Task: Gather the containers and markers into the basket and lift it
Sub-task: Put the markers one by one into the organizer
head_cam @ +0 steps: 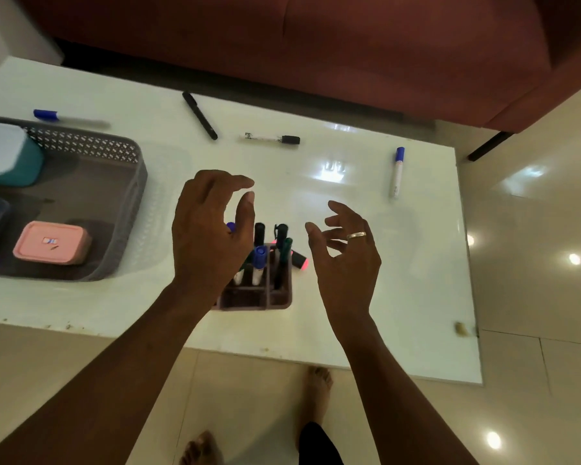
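At far left we see the grey basket (128,182) holding a teal container (10,162), a pink one (52,242) and a darker one cut off by the edge. Our left hand (208,236) hovers, fingers spread and empty, over the marker holder (275,297) with markers upright inside. Our right hand (346,260) is also wide and empty. Loose markers (397,171) lie farther away on the white table (383,297).

On your tabletop (366,313), the basket (128,209) sits at the left holding three containers (52,243). The marker holder (259,293) stands near centre, between your hands (208,236). Four loose markers (200,115) lie along the far side and to the right.
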